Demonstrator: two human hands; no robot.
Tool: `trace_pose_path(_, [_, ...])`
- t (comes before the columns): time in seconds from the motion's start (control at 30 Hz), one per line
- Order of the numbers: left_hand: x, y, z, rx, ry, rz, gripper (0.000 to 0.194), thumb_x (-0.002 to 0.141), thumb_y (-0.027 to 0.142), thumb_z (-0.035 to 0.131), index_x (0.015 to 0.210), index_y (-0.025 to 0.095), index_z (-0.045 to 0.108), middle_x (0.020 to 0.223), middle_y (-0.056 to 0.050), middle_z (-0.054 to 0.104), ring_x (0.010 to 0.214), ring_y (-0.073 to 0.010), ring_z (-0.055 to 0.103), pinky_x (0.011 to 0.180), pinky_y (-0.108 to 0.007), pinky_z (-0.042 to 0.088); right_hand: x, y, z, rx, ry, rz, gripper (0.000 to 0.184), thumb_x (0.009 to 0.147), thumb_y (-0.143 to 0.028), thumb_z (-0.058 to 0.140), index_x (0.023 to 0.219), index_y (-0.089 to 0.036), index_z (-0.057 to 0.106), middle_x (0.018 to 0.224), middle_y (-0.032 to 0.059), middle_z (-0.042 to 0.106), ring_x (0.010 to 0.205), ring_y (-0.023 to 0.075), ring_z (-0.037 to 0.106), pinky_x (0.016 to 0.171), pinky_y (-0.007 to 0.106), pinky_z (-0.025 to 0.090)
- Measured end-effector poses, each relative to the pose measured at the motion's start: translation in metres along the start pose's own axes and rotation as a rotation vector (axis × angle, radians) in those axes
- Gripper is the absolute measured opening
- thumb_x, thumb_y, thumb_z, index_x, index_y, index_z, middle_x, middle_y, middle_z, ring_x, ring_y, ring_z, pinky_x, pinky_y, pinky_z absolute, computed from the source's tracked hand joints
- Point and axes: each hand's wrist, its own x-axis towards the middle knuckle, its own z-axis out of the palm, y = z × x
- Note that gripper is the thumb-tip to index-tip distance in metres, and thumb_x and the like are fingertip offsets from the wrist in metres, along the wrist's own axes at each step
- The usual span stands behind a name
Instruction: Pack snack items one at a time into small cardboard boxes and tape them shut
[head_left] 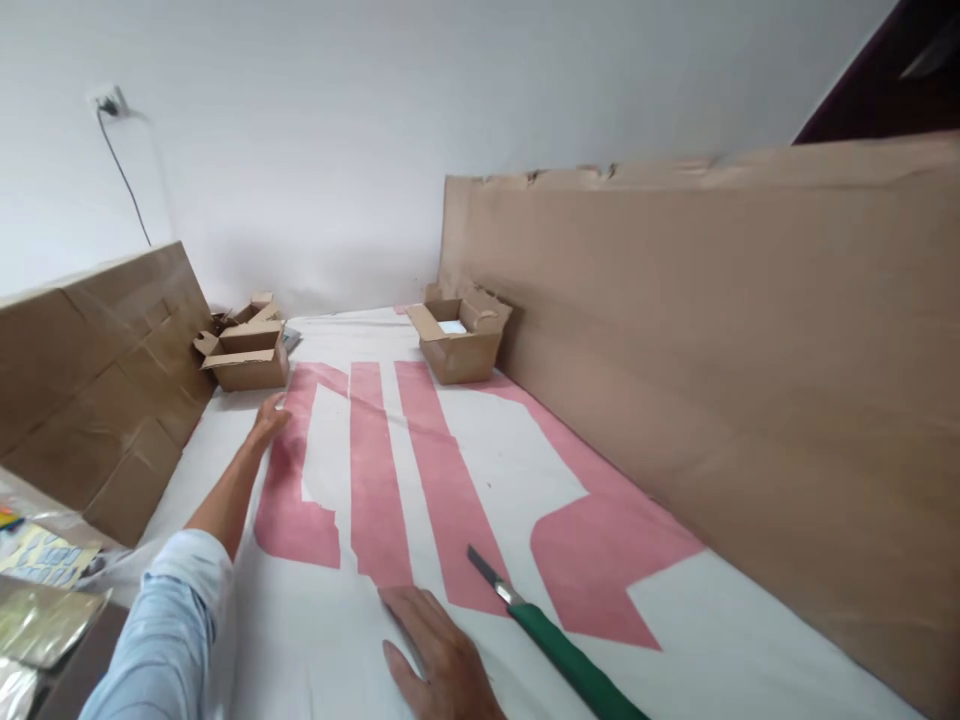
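Observation:
A white sheet printed with large pink shapes covers the table. My left hand reaches far forward and lies flat on the sheet at the left edge of the pink print, fingers stretched out. A light blue sleeve covers that arm. My right hand rests flat on the sheet near the bottom edge, fingers spread, holding nothing. Just right of it lies a green-handled utility knife with its blade out, pointing up and left onto a pink stripe. The hand and the knife are close but apart.
Tall cardboard sheets stand along the right and left sides. Two small open cardboard boxes sit at the far end, one left, one centre. Printed sheets and plastic bags lie at the lower left. A white wall stands behind.

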Motion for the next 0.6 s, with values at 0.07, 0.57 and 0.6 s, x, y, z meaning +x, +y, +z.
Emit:
trace_pose_path(0.07, [-0.031,0.01,0.006,-0.015,-0.039,-0.008,0.041,0.102,0.035,0.079,0.136,0.014,0.071,0.114,-0.01,0.078,0.096,-0.0239,0.077,0.083,-0.039,0.067,0.002,-0.003,-0.001,-0.001,-0.012,0.002,0.043,0.096,-0.01,0.056,0.136,-0.021,0.07,0.119,0.0119,0.082,0.105,0.0294,0.081,0.094,0.045,0.07])
trace_pose_path(0.57, [-0.304,0.011,-0.036,-0.017,-0.064,0.075,0.044,0.082,0.02,0.08,0.124,0.028,0.083,0.139,-0.011,0.078,0.128,-0.0313,0.073,0.112,-0.046,0.059,-0.018,0.014,0.015,-0.038,-0.069,0.045,0.032,0.104,-0.034,0.054,0.126,-0.022,0.074,0.12,0.0117,0.082,0.109,0.0294,0.079,0.093,0.045,0.068])
trace_pose_path(0.6, [-0.32,0.008,-0.043,-0.012,-0.056,0.074,0.043,0.082,0.019,0.079,0.123,0.029,0.083,0.138,-0.011,0.078,0.127,-0.0315,0.073,0.111,-0.047,0.06,-0.019,0.015,0.016,-0.042,-0.078,0.05,0.032,0.104,-0.034,0.054,0.125,-0.023,0.074,0.12,0.0112,0.082,0.109,0.0294,0.079,0.094,0.046,0.067])
